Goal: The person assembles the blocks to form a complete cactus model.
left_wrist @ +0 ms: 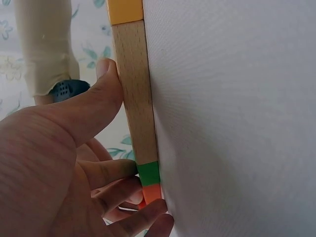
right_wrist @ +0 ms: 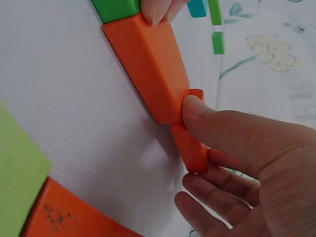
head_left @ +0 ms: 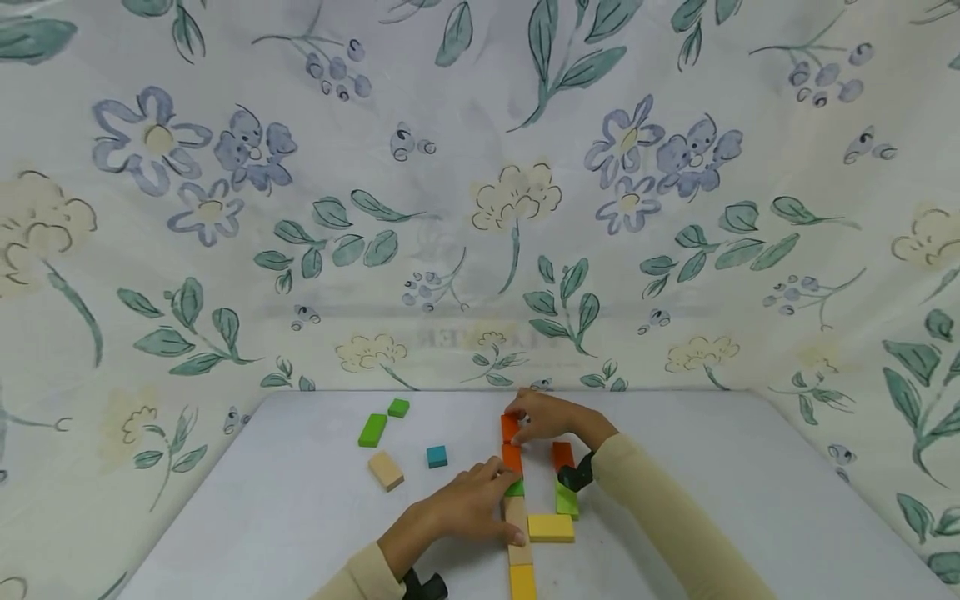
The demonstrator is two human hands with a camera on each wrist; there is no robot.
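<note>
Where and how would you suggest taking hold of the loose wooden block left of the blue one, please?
I'd pinch the loose wooden block at mid-length across its long sides, coming from above, probably with the nearer left hand. It lies flat and slanted, and nothing touches it, so both long sides look free.

The sleeved left forearm (head_left: 362,579) enters near seven o'clock; its wrist (head_left: 401,533) leads to the left hand (head_left: 467,506), palm-side low, pointing towards two o'clock, thumb (left_wrist: 101,94) spread away from relaxed fingers (left_wrist: 138,217). The sleeved right forearm (head_left: 667,512) enters near five o'clock and slants towards eleven, the right hand (head_left: 551,417) reaching towards nine, thumb (right_wrist: 217,116) pinching opposite bent fingers (right_wrist: 217,199)
</note>
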